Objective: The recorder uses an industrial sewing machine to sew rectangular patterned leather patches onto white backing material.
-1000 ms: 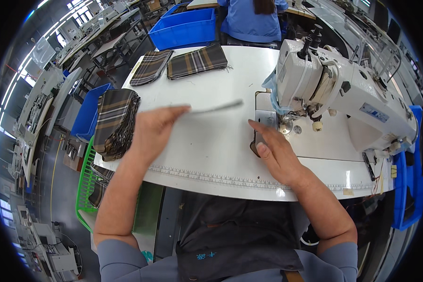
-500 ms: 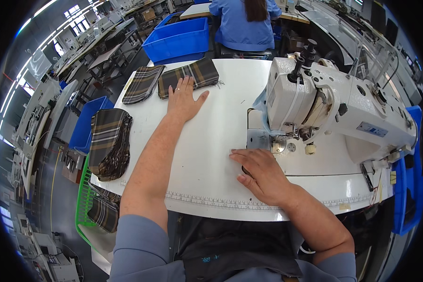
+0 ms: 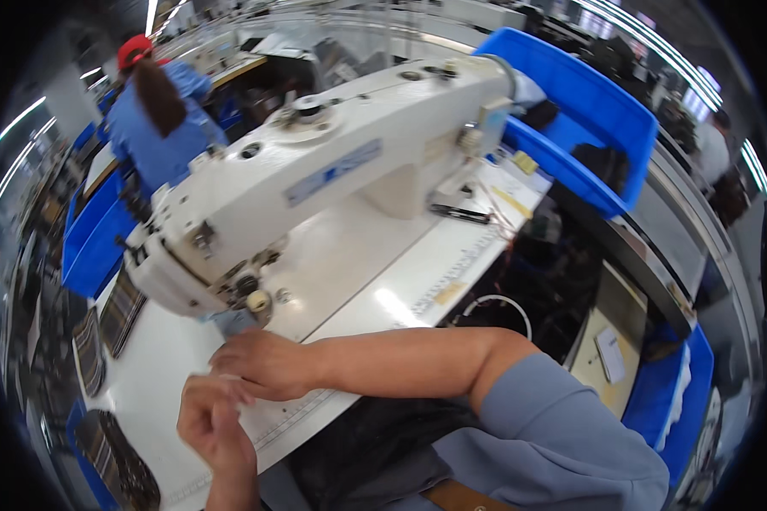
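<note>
My left hand [image 3: 215, 416] is raised over the front of the white sewing table [image 3: 172, 347], close beside my right hand, its fingers bent. Motion blur hides whether anything is in them. My right hand [image 3: 268, 364] lies low at the table, just in front of the needle end of a white sewing machine [image 3: 256, 200]. Its fingers are curled together, and whatever they may hold is out of sight. Two piles of brown plaid fabric pieces, one nearer the machine [image 3: 122, 311] and one farther left [image 3: 89, 351], lie beyond my hands. A thicker plaid stack [image 3: 118, 460] sits at the table's left edge.
A large blue bin [image 3: 575, 128] with dark cloth stands past the machine's right end. Another blue bin [image 3: 102, 247] is at the left, near a person in blue [image 3: 158, 119]. A black pen-like item [image 3: 460, 214] lies by the machine base. A printed ruler runs along the front edge.
The view has swung to the right. My left hand has left the plaid pile and come back beside my right hand. My right hand's fingers have curled in more.
</note>
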A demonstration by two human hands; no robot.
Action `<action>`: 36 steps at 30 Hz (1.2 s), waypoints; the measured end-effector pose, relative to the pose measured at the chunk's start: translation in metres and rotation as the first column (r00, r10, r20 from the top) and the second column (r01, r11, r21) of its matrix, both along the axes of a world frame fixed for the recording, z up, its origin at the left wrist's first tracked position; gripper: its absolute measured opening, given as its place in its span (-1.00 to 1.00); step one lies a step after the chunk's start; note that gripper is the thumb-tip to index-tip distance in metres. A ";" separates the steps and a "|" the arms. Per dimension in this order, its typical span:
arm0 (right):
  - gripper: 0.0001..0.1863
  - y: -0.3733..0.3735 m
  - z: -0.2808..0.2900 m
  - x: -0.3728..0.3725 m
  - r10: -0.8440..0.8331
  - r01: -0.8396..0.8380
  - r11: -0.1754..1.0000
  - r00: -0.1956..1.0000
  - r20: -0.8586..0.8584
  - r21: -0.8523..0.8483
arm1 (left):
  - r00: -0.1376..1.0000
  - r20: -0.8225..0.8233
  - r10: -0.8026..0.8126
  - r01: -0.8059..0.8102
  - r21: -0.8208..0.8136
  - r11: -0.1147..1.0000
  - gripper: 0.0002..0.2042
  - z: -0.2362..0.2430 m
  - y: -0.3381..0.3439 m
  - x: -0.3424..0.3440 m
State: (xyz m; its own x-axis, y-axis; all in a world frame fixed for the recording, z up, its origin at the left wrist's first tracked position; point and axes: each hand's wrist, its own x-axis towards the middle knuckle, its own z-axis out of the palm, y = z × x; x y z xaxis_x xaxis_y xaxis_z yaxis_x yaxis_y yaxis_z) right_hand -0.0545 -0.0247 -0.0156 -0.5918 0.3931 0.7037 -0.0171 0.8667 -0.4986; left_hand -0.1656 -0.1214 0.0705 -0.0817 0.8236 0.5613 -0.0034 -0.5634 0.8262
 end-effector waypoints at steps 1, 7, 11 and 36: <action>-0.65 0.000 0.000 0.003 -0.055 0.055 0.998 0.998 0.008 -0.002 | 0.980 0.105 -0.170 0.173 -0.017 0.985 -0.76 0.020 -0.019 0.014; -0.57 -0.003 0.007 0.008 -0.133 0.128 0.991 0.982 -0.136 -0.045 | 0.516 0.576 -0.634 0.786 -0.023 0.618 -0.71 0.112 -0.100 0.091; -0.56 -0.002 0.010 0.003 -0.175 0.172 0.984 0.981 -0.087 -0.036 | 0.395 0.565 -0.724 0.838 0.101 0.536 -0.84 0.091 -0.115 0.105; -0.39 -0.005 0.006 0.009 -0.341 0.340 0.940 0.931 0.133 0.035 | 0.380 0.651 -0.657 0.905 -0.116 0.409 -0.46 0.063 -0.174 0.222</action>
State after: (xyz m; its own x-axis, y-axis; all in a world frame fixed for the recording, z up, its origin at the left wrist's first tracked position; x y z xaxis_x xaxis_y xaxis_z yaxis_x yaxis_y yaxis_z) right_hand -0.0450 -0.0297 -0.0095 -0.5138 0.5805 0.6317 0.3468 0.8140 -0.4659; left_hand 0.0568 -0.2959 0.1337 0.6074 0.7463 0.2722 -0.6685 0.2951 0.6826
